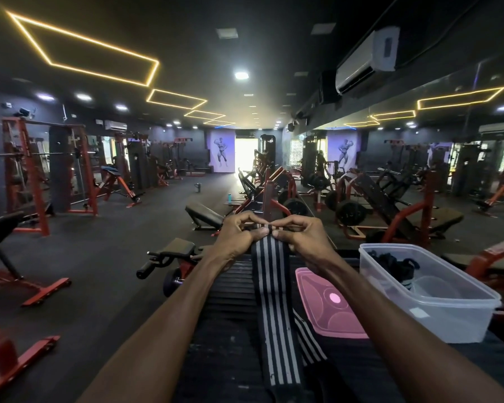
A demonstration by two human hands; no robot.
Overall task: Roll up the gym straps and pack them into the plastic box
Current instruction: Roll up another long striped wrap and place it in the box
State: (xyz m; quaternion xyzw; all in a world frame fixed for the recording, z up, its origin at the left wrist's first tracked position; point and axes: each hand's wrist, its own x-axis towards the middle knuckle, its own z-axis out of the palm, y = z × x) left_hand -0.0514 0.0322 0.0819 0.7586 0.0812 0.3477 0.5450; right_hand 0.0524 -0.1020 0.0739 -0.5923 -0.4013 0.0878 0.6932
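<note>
A long black strap with grey stripes (271,309) hangs down the middle of the view over a black ribbed bench pad (227,289). My left hand (239,235) and my right hand (306,237) pinch its top end between thumbs and fingers, side by side, where a small fold of the strap shows. To the right stands the clear plastic box (437,312), open, with a dark rolled strap (396,264) inside. Its pink lid (323,303) lies flat between the strap and the box.
Red and black gym machines, benches and weight plates fill the dark floor ahead and to both sides. A mirror wall runs along the right. A padded bench with roller handles (169,257) stands just left of my forearms.
</note>
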